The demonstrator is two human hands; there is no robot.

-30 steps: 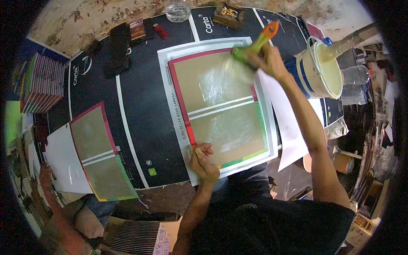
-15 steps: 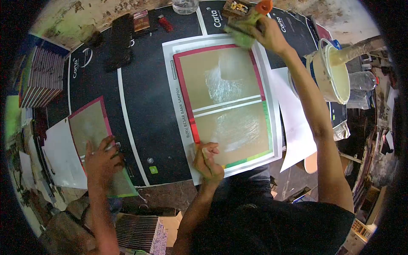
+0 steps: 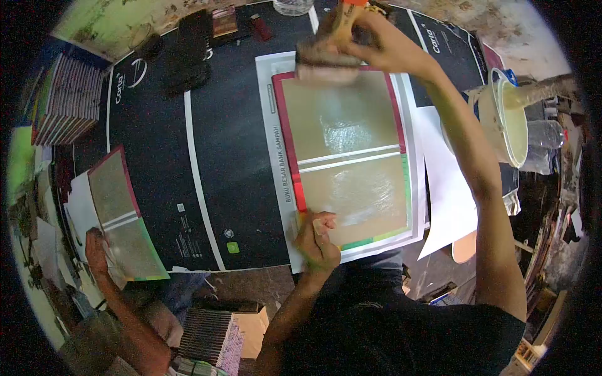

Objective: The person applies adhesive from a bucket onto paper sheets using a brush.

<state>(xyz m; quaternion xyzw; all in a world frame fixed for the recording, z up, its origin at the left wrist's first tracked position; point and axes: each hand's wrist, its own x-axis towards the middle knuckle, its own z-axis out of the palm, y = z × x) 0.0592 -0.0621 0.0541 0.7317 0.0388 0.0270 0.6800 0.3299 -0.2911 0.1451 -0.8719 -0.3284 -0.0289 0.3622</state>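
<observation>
Black printed sheeting covers the table (image 3: 207,156), which fills the middle of the frame under a rough plastered wall along the top edge. At the centre lies a large book cover (image 3: 348,156), brown board panels edged in red and green on a white sheet, with wet glossy patches on both panels. The right hand (image 3: 370,41), at the top centre of the frame, has its fingers clenched round the handle of a wide brush (image 3: 326,59) whose bristles press on the upper edge of the cover. The left hand (image 3: 316,241), at the lower centre, rests on the cover's lower left corner with fingers curled and pressing down; whether they pinch anything I cannot tell.

At the right of the frame a white bucket (image 3: 501,119) holds pale glue, a stick standing in it, and a white paper sheet (image 3: 448,200) lies between the bucket and the cover. At the lower left another person's hand (image 3: 97,247) touches a second cover (image 3: 122,216), tilted up from the table's edge. A stack of books (image 3: 66,100) stands at the upper left, and a dark pouch (image 3: 188,59) lies near the top, with a glass jar (image 3: 293,6) just beside the brush hand at the top edge.
</observation>
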